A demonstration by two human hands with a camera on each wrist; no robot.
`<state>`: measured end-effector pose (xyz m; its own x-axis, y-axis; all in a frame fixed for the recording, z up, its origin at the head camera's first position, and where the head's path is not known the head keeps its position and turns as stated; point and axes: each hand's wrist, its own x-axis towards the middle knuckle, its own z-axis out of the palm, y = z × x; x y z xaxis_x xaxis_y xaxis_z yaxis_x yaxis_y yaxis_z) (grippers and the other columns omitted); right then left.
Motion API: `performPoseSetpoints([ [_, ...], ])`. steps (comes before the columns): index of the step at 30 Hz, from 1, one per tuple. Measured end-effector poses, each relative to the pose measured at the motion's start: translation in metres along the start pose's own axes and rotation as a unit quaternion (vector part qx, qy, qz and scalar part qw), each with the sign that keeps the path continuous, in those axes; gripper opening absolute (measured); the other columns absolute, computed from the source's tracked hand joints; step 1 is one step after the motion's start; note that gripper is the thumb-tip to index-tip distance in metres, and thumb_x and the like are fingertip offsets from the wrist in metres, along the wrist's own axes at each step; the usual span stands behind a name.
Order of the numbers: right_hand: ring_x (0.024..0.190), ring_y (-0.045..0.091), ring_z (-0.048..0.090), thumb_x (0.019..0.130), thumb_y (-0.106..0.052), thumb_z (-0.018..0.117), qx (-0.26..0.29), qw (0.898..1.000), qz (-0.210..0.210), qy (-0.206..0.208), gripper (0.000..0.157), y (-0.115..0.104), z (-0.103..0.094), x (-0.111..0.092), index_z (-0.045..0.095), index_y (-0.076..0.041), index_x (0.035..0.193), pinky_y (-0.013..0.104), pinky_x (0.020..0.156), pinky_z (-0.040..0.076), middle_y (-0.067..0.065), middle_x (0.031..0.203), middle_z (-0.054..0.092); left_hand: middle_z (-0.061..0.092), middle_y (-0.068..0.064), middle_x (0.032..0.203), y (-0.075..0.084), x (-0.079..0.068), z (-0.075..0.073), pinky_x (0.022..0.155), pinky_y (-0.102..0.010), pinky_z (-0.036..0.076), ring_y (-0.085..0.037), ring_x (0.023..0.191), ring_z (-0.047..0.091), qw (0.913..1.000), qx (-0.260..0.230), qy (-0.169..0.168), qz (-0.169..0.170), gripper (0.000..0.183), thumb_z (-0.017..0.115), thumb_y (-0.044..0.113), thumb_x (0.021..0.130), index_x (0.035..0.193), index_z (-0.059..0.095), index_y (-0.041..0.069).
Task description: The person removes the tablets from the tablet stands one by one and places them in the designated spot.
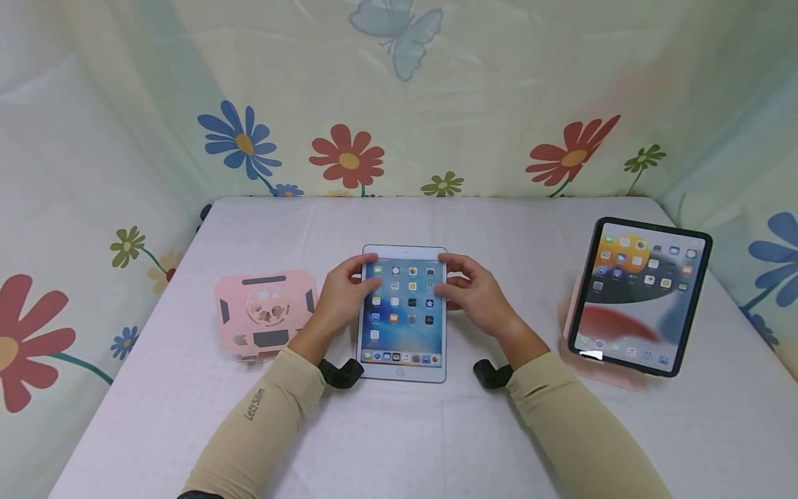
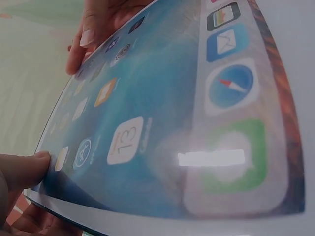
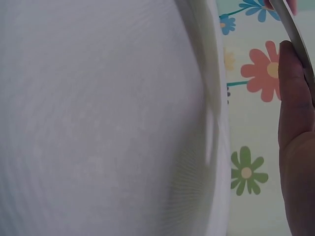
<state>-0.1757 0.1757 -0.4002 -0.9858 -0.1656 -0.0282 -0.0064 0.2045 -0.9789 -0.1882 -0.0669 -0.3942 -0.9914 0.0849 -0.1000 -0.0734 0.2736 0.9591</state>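
Observation:
In the head view a white tablet (image 1: 402, 315), its screen lit with app icons, is between my hands at the middle of the table. My left hand (image 1: 337, 294) grips its left edge, the thumb on the front. The right hand (image 1: 479, 296) holds the opposite edge. Seen from the left wrist, the tablet's screen (image 2: 162, 113) fills most of the view, tilted, with left fingers (image 2: 37, 221) partly behind it. The right wrist view shows the tablet's thin edge (image 3: 294, 37) raised off the table against the right hand (image 3: 298, 128).
To the left lies a pink folding stand (image 1: 289, 281) with dark pads and a round cutout. On the right, a second, black-framed tablet (image 1: 642, 298) leans on another pink stand (image 1: 607, 373). A flower-printed curtain (image 1: 486, 97) hangs behind the white-covered table (image 1: 399, 443).

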Motion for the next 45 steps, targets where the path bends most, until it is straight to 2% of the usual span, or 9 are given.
performPoseSetpoints([
  [8, 0.11, 0.032, 0.06, 0.096, -0.012, 0.068, -0.022, 0.999, 0.014, -0.019, 0.064, -0.003, 0.0, -0.004, 0.038, -0.012, 0.152, 0.038, 0.082, 0.058, 0.016, 0.134, 0.047, 0.055, -0.009, 0.13, 0.001, -0.002, -0.002, 0.081, -0.034, 0.057, -0.025, 0.103, 0.055, 0.9997, 0.02, -0.016, -0.005, 0.064, 0.066, 0.014, 0.098, 0.155, 0.04, 0.026],
  [14, 0.115, 0.034, 0.059, 0.096, -0.015, 0.069, -0.024, 0.999, 0.015, -0.017, 0.065, -0.005, 0.0, -0.007, 0.038, -0.013, 0.153, 0.041, 0.084, 0.057, 0.016, 0.139, 0.047, 0.049, -0.008, 0.149, 0.003, -0.003, -0.003, 0.094, -0.043, 0.053, -0.026, 0.118, 0.059, 0.9992, 0.033, -0.02, -0.006, 0.069, 0.065, 0.018, 0.099, 0.158, 0.032, 0.029],
  [17, 0.12, 0.035, 0.057, 0.096, -0.015, 0.068, -0.023, 0.999, 0.021, -0.018, 0.066, -0.004, 0.001, -0.007, 0.036, -0.012, 0.153, 0.042, 0.085, 0.057, 0.016, 0.143, 0.045, 0.041, -0.006, 0.156, 0.004, -0.004, -0.003, 0.099, -0.044, 0.048, -0.028, 0.127, 0.056, 0.999, 0.043, -0.015, -0.003, 0.068, 0.064, 0.02, 0.1, 0.159, 0.031, 0.03],
  [20, 0.124, 0.036, 0.055, 0.096, -0.013, 0.067, -0.017, 0.999, 0.024, -0.019, 0.066, -0.002, 0.001, -0.007, 0.034, -0.009, 0.153, 0.043, 0.088, 0.055, 0.017, 0.147, 0.043, 0.036, -0.004, 0.158, 0.004, -0.005, -0.003, 0.104, -0.041, 0.044, -0.029, 0.135, 0.048, 0.9989, 0.046, -0.013, 0.002, 0.067, 0.062, 0.021, 0.101, 0.159, 0.03, 0.027],
  [24, 0.131, 0.036, 0.05, 0.097, -0.012, 0.065, -0.018, 0.999, 0.023, -0.026, 0.065, 0.0, 0.003, -0.008, 0.032, -0.006, 0.153, 0.045, 0.094, 0.052, 0.019, 0.152, 0.038, 0.031, -0.002, 0.161, 0.003, -0.004, -0.002, 0.109, -0.034, 0.037, -0.022, 0.142, 0.038, 0.9989, 0.042, -0.016, 0.013, 0.064, 0.059, 0.021, 0.103, 0.159, 0.029, 0.022],
  [27, 0.138, 0.036, 0.043, 0.097, -0.011, 0.065, -0.027, 0.999, 0.027, -0.036, 0.067, -0.001, 0.005, -0.008, 0.03, -0.006, 0.154, 0.044, 0.101, 0.046, 0.019, 0.156, 0.033, 0.029, -0.003, 0.161, 0.001, -0.003, -0.001, 0.11, -0.032, 0.035, -0.02, 0.143, 0.035, 0.9989, 0.04, -0.015, 0.02, 0.063, 0.058, 0.021, 0.103, 0.159, 0.029, 0.018],
  [32, 0.143, 0.034, 0.035, 0.096, -0.011, 0.067, -0.036, 0.998, 0.029, -0.049, 0.074, -0.002, 0.009, -0.008, 0.025, -0.006, 0.156, 0.042, 0.108, 0.038, 0.02, 0.16, 0.027, 0.029, -0.006, 0.161, -0.003, -0.001, 0.001, 0.112, -0.034, 0.033, -0.022, 0.145, 0.032, 0.999, 0.039, -0.003, 0.022, 0.062, 0.058, 0.02, 0.103, 0.159, 0.031, 0.016],
  [38, 0.146, 0.031, 0.03, 0.095, -0.016, 0.071, -0.029, 0.998, 0.019, -0.058, 0.084, 0.001, 0.014, -0.006, 0.017, -0.005, 0.159, 0.042, 0.111, 0.034, 0.019, 0.162, 0.022, 0.029, -0.003, 0.162, -0.004, -0.001, 0.005, 0.117, -0.039, 0.025, -0.021, 0.148, 0.024, 0.9979, 0.06, 0.022, 0.008, 0.062, 0.059, 0.028, 0.102, 0.158, 0.033, 0.019],
  [45, 0.146, 0.029, 0.029, 0.097, -0.025, 0.069, -0.056, 0.996, 0.024, -0.059, 0.084, 0.001, 0.022, 0.0, 0.016, -0.005, 0.159, 0.041, 0.113, 0.031, 0.018, 0.162, 0.022, 0.034, -0.006, 0.16, -0.006, 0.0, 0.006, 0.117, -0.049, 0.025, -0.028, 0.148, 0.027, 0.9961, 0.079, 0.04, 0.0, 0.062, 0.059, 0.033, 0.102, 0.158, 0.034, 0.021],
])
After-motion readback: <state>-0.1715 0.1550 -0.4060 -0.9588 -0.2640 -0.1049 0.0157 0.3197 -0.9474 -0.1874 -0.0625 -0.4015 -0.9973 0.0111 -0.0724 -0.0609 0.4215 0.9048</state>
